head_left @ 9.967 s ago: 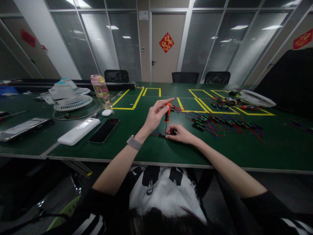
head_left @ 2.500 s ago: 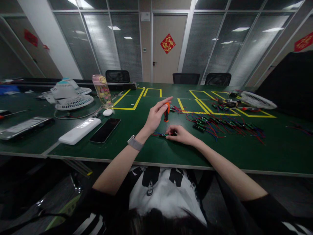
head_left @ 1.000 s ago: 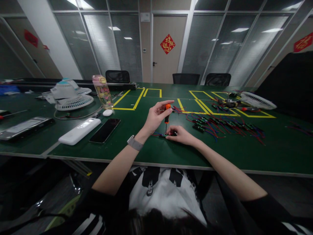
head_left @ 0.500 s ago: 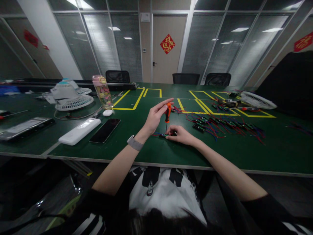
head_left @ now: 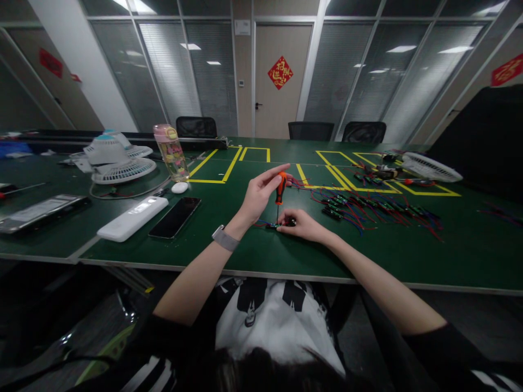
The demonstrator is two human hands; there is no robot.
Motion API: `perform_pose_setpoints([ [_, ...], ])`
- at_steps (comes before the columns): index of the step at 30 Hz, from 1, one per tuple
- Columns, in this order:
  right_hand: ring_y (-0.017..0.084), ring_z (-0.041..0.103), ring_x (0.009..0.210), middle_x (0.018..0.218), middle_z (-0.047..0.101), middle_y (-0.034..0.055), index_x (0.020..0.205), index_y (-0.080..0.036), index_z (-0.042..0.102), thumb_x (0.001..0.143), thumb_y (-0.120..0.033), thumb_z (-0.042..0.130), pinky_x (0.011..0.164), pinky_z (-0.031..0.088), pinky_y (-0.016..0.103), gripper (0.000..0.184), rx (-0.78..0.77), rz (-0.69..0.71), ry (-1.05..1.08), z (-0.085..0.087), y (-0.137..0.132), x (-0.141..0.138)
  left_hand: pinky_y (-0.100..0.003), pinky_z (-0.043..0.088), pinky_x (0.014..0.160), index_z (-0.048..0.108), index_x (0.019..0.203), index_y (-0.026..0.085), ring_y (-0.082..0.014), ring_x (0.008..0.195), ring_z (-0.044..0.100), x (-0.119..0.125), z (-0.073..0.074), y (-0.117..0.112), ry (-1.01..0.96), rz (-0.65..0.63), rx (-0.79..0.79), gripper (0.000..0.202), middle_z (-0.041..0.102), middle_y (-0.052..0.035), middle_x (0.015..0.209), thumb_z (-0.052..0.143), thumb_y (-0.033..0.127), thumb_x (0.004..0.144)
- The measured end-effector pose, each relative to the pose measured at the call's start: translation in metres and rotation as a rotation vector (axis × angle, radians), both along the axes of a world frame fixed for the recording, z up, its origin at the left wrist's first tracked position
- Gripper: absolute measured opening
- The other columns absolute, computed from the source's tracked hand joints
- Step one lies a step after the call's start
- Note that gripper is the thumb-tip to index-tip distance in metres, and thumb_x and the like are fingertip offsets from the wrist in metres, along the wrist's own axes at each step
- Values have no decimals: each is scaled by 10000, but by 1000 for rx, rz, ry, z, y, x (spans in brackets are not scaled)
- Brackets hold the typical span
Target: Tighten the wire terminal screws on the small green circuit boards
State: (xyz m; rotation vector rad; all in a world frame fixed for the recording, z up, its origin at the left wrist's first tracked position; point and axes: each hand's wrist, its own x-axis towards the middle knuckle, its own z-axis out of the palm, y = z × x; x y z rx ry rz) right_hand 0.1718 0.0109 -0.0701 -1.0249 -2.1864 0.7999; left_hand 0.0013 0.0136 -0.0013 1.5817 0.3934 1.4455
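My left hand (head_left: 263, 191) grips the orange-and-black handle of a screwdriver (head_left: 281, 188), which stands upright with its shaft pointing down. The tip meets a small green circuit board (head_left: 271, 225) with thin wires, lying on the green table. My right hand (head_left: 300, 224) is closed on the board's right end, its thumb and fingertips pinching it close to the shaft. The fingers hide part of the board, and the exact contact of the tip is too small to make out.
Right of my hands lies a spread of wired circuit boards (head_left: 368, 207). To the left are a black phone (head_left: 175, 218), a white power bank (head_left: 134, 219), a white oval case (head_left: 180, 188), a drink bottle (head_left: 171, 155) and white fans (head_left: 118, 160). The table's front edge (head_left: 261, 275) is close to me.
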Motion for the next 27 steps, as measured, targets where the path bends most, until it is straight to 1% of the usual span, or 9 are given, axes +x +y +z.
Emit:
perform_pose_setpoints([
  [3, 140, 556, 672, 725, 617, 8, 812, -160, 634, 747, -269, 683, 645, 446, 265, 136, 1, -7, -1, 1, 0, 0, -304, 506, 858, 702, 1067, 234, -155, 916, 637, 0, 1, -1, 23, 106, 30, 289, 710, -46, 1077, 701, 285, 782],
  [5, 140, 558, 671, 725, 620, 8, 813, -159, 635, 745, -272, 685, 644, 449, 264, 141, -3, -10, -2, 1, -1, 0, -295, 497, 870, 703, 1063, 239, -151, 935, 629, -1, 1, -1, 38, 132, 40, 284, 695, -44, 1132, 701, 283, 782],
  [9, 138, 558, 678, 731, 620, 7, 805, -161, 627, 747, -268, 679, 656, 451, 265, 132, -5, -7, 2, 2, -2, -1, -317, 485, 896, 661, 1170, 247, -155, 965, 639, 0, -1, 2, 16, 15, 18, 299, 698, -55, 1122, 556, 303, 896],
  [11, 137, 554, 676, 728, 615, 6, 803, -162, 624, 751, -264, 675, 656, 448, 265, 126, -4, -2, -1, 2, -1, -1, -319, 494, 870, 654, 1181, 245, -155, 928, 645, 0, -1, 2, 8, -14, 15, 308, 712, -56, 1069, 565, 305, 892],
  [14, 135, 551, 669, 723, 610, 3, 807, -163, 622, 751, -268, 674, 642, 441, 261, 130, 0, 1, -6, 0, 0, 0, -296, 498, 841, 689, 1103, 240, -146, 897, 631, 0, -1, 2, 34, 81, 44, 300, 708, -48, 1086, 681, 292, 807],
  [16, 133, 549, 660, 717, 606, 0, 813, -162, 623, 750, -275, 676, 630, 436, 257, 140, -1, -3, -5, -1, 0, 0, -297, 491, 865, 697, 1084, 243, -152, 938, 625, 0, -1, 2, 51, 120, 56, 294, 692, -45, 1147, 694, 296, 795],
  [19, 130, 542, 652, 707, 600, -4, 816, -159, 624, 749, -277, 679, 623, 432, 251, 146, -5, -4, -1, -1, 1, 0, -325, 483, 900, 671, 1151, 256, -175, 1023, 626, 0, -1, 3, 38, 45, 39, 296, 680, -50, 1181, 589, 325, 876],
  [22, 131, 542, 657, 714, 606, -1, 808, -162, 624, 748, -277, 680, 631, 436, 254, 142, -8, 2, 5, 0, 0, 0, -330, 495, 866, 653, 1184, 259, -172, 977, 645, 0, -1, 2, 17, -18, 23, 310, 707, -55, 1101, 558, 318, 895],
  [27, 140, 555, 673, 728, 610, 5, 814, -163, 624, 749, -276, 676, 643, 439, 264, 140, -5, 3, 8, 1, -1, 0, -292, 490, 855, 694, 1094, 239, -137, 910, 634, -1, 1, 0, 57, 97, 62, 285, 695, -51, 1131, 677, 278, 812],
])
